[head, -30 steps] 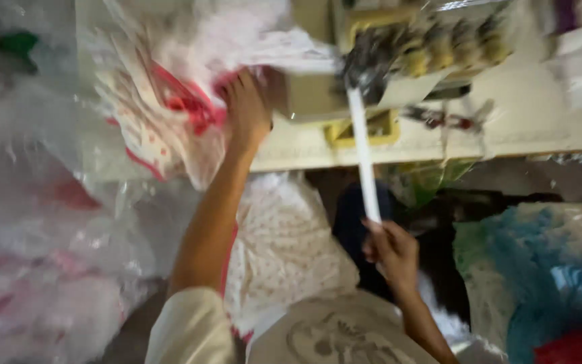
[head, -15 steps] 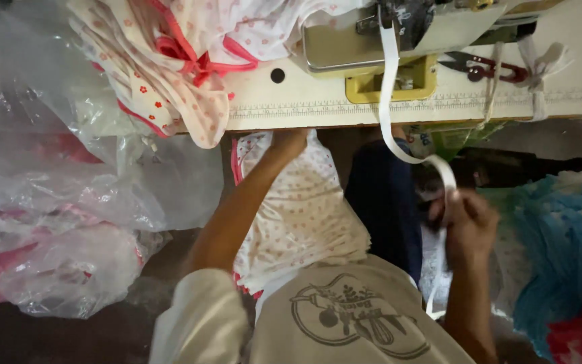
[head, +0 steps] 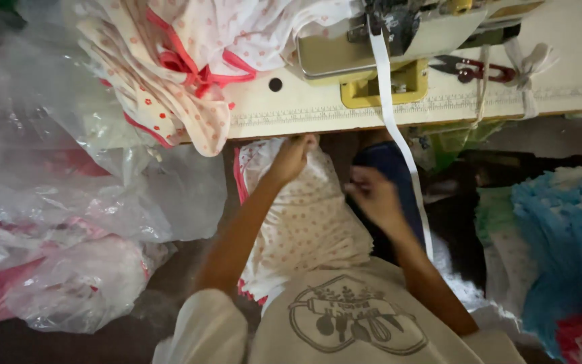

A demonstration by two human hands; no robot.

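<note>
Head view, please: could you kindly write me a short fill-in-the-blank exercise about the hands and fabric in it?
1. The left hand touches the white dotted fabric with red trim just below the edge of the cream ____.
2. The long white elastic strip hangs down from the sewing ____.
3. The right hand hovers beside the ____ cloth.

Missing words: table; machine; dark blue

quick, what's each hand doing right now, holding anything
Left hand: closed on the top edge of the dotted white fabric in the lap.
Right hand: fingers curled at the fabric's edge; grip cannot be told.
</note>
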